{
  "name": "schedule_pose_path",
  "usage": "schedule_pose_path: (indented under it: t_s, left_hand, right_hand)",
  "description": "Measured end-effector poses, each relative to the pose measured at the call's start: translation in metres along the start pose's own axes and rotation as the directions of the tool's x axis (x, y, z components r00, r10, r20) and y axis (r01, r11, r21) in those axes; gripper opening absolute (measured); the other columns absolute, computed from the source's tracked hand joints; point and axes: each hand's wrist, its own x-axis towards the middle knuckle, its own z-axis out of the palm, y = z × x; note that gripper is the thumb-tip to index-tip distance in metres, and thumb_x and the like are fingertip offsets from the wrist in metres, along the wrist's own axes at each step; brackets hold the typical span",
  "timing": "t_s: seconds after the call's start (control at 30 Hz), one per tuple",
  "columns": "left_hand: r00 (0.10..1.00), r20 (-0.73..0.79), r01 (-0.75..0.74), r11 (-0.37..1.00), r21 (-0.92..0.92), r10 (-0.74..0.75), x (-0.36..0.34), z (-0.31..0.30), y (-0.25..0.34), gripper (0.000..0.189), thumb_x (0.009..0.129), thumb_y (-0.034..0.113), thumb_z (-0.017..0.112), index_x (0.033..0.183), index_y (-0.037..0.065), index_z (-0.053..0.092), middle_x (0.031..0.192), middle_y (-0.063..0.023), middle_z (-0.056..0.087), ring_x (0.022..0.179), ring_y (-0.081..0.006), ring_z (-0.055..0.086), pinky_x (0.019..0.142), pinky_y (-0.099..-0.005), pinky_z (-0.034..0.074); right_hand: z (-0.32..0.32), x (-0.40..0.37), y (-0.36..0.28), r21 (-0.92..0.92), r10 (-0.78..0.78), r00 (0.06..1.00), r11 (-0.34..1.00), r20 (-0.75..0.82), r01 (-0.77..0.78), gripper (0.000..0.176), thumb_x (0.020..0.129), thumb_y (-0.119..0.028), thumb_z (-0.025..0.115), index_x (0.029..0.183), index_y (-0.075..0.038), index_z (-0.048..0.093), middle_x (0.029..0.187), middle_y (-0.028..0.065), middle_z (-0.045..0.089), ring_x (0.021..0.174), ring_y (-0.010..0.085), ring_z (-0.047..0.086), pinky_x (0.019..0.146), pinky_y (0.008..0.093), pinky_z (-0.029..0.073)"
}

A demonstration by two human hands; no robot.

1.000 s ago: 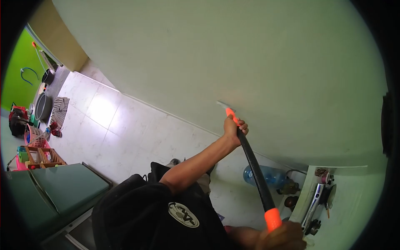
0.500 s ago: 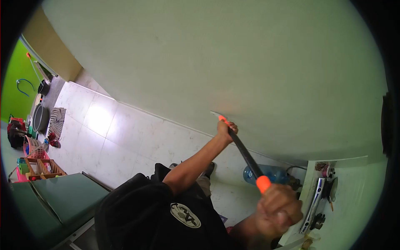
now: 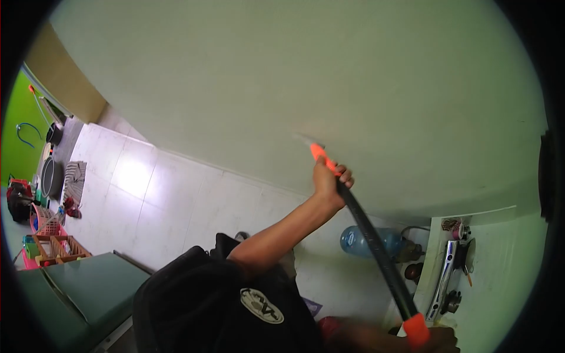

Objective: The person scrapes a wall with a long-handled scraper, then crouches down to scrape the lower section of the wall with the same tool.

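Observation:
A long-handled scraper [image 3: 376, 247] with a black shaft and orange ends slants across the view, its thin blade against the pale green wall [image 3: 353, 76]. The blade is smeared by motion. My left hand [image 3: 332, 179] is wrapped round the shaft just behind the orange collar near the blade. At the lower right, my right hand [image 3: 438, 341] grips the orange butt end, partly cut off by the frame edge.
A blue water jug [image 3: 356, 242] lies on the floor by a counter holding a gas stove [image 3: 444, 276]. At left stand a green fridge [image 3: 106, 288], wooden rack [image 3: 62, 250], pink basket [image 3: 44, 217], grey basin [image 3: 52, 176] and striped mat [image 3: 75, 181].
The scraper's blade has slid up along the wall. My left hand has moved slightly right and my right hand has dropped down and right, both keeping hold of the scraper.

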Motion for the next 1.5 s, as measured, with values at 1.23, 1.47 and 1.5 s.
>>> schedule_pose_path:
  t_s: [1.23, 1.47, 1.5]
  left_hand:
    - [0.977, 0.113, -0.189, 0.981, 0.053, 0.182, -0.038, 0.027, 0.015, 0.039, 0.11, 0.048, 0.033, 0.091, 0.015, 0.042, 0.071, 0.0, 0.045, 0.057, -0.014, 0.042, 0.055, -0.03, 0.039]
    - [0.987, 0.0, -0.159, 0.986, -0.038, 0.159, 0.037, -0.013, 0.055, 0.041, 0.107, 0.052, 0.04, 0.089, 0.016, 0.042, 0.064, 0.0026, 0.043, 0.05, -0.013, 0.039, 0.047, -0.0305, 0.034]
    - [0.987, -0.034, -0.16, 0.987, -0.028, 0.159, 0.033, -0.017, 0.057, 0.04, 0.107, 0.05, 0.04, 0.088, 0.016, 0.043, 0.065, 0.0037, 0.043, 0.049, -0.0118, 0.038, 0.046, -0.029, 0.034]
  right_hand:
    - [0.006, 0.025, -0.031, -0.129, 0.001, 0.881, 0.989, -0.473, -0.071, 0.023, 0.093, -0.011, 0.046, 0.073, -0.012, 0.034, 0.061, 0.0024, 0.033, 0.054, 0.016, 0.035, 0.053, 0.0318, 0.033]
    - [0.005, 0.006, 0.056, 0.097, 0.242, 0.939, 0.97, -0.245, -0.224, 0.035, 0.1, -0.036, 0.044, 0.074, -0.014, 0.042, 0.058, -0.0005, 0.041, 0.046, 0.0114, 0.034, 0.048, 0.0277, 0.033]
    - [-0.042, -0.012, 0.046, 0.107, 0.217, 0.975, 0.972, -0.042, -0.211, 0.035, 0.1, -0.039, 0.046, 0.077, -0.013, 0.043, 0.062, 0.0002, 0.044, 0.048, 0.0113, 0.036, 0.045, 0.029, 0.032]
